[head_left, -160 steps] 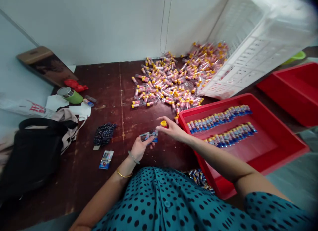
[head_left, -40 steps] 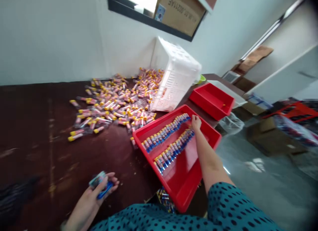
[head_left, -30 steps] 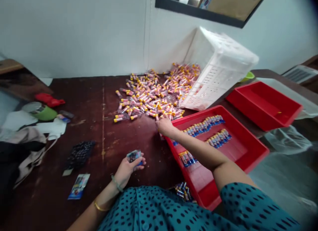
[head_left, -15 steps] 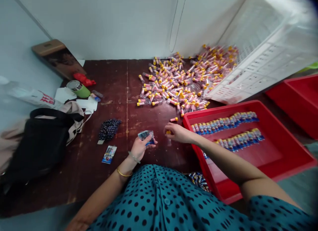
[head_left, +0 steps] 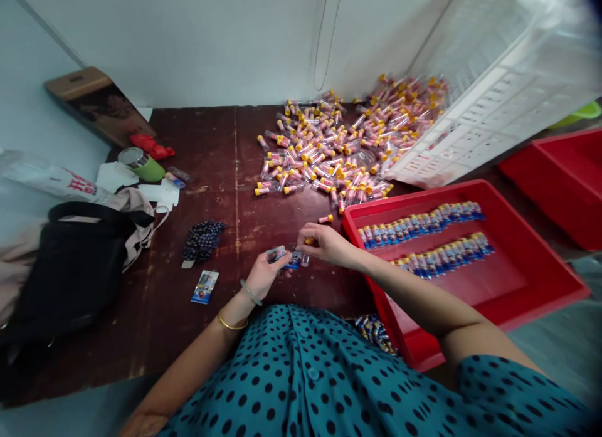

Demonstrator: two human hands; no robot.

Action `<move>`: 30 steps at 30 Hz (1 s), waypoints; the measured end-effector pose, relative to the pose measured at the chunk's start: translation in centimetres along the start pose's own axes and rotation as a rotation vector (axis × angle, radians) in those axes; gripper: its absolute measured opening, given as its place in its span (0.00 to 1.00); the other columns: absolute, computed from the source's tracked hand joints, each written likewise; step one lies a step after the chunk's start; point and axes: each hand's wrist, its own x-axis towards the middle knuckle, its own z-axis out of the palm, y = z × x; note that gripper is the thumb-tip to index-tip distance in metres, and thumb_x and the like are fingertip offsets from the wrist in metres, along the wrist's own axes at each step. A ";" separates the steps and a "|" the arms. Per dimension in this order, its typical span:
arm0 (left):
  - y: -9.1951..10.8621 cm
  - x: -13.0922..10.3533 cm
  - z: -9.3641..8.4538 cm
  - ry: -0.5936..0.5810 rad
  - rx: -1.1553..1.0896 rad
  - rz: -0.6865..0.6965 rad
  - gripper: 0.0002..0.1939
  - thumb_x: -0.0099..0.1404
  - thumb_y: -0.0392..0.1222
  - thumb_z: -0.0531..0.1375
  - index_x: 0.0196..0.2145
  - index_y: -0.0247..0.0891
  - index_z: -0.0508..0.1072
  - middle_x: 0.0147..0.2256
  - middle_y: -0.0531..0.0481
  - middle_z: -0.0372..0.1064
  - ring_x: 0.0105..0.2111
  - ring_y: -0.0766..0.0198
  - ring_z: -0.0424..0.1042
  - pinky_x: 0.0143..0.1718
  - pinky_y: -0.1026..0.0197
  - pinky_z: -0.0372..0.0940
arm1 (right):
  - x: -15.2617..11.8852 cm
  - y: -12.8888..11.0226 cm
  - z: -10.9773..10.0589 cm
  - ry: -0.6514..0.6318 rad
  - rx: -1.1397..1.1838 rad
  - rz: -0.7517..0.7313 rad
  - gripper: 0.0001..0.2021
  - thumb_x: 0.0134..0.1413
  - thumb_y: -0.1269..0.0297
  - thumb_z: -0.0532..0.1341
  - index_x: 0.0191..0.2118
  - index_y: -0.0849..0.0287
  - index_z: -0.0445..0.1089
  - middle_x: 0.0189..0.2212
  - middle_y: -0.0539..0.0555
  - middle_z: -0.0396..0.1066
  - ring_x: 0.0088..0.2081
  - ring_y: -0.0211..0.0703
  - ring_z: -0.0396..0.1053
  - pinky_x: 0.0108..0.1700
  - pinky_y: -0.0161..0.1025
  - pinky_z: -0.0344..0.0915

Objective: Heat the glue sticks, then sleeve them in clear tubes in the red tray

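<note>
My left hand (head_left: pixel 264 274) is closed on a small blue-and-clear packet (head_left: pixel 292 260), held low above the table near my body. Right beside it, my right hand (head_left: pixel 324 244) pinches a small clear tube with a yellow cap (head_left: pixel 309 241); its lower end hangs by the packet. The fingers of both hands almost meet, and whether the tube touches the packet I cannot tell. A single yellow-capped tube (head_left: pixel 325 219) lies just beyond my right hand. Farther back is a large heap of such tubes (head_left: pixel 324 155) with pink contents.
A red tray (head_left: pixel 527 286) at the right holds rows of filled packets (head_left: pixel 423 225). Behind it leans a white plastic crate (head_left: pixel 475 117). On the left are a packet (head_left: pixel 205 287), dark patterned cloth (head_left: pixel 203 240), a black bag (head_left: pixel 70 268) and a green cup (head_left: pixel 143 165).
My right hand has moved left with the tube, up to the packet in my left hand. The packet stays in my left hand. The whole view has shifted slightly.
</note>
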 end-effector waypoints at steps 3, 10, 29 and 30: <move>-0.3 0.2 -0.5 -0.003 0.097 0.033 0.17 0.48 0.50 0.72 0.26 0.33 0.76 0.24 0.52 0.71 0.21 0.69 0.67 0.21 0.66 0.63 | -0.4 0.5 -1.1 0.020 0.051 0.002 0.05 0.60 0.66 0.60 0.36 0.60 0.72 0.37 0.53 0.68 0.39 0.40 0.67 0.46 0.39 0.63; -0.1 0.8 -1.2 -0.053 0.063 0.094 0.16 0.44 0.47 0.74 0.22 0.35 0.74 0.21 0.55 0.68 0.23 0.70 0.65 0.24 0.67 0.58 | -1.5 1.7 -4.6 0.262 0.612 0.262 0.12 0.56 0.59 0.64 0.44 0.57 0.71 0.36 0.50 0.71 0.34 0.36 0.68 0.40 0.36 0.67; 1.0 0.3 -0.1 -0.190 -0.002 -0.039 0.15 0.43 0.40 0.74 0.24 0.36 0.72 0.23 0.57 0.67 0.24 0.70 0.65 0.26 0.66 0.59 | -1.6 0.4 -4.3 0.160 0.634 0.185 0.11 0.55 0.61 0.65 0.42 0.60 0.71 0.37 0.50 0.71 0.37 0.35 0.68 0.43 0.35 0.65; 0.9 0.3 0.0 -0.195 -0.008 -0.057 0.15 0.43 0.40 0.74 0.24 0.36 0.72 0.23 0.57 0.67 0.24 0.70 0.65 0.26 0.66 0.59 | -1.7 0.2 -4.5 0.180 0.614 0.170 0.11 0.55 0.60 0.65 0.42 0.60 0.71 0.37 0.50 0.71 0.37 0.36 0.68 0.44 0.35 0.65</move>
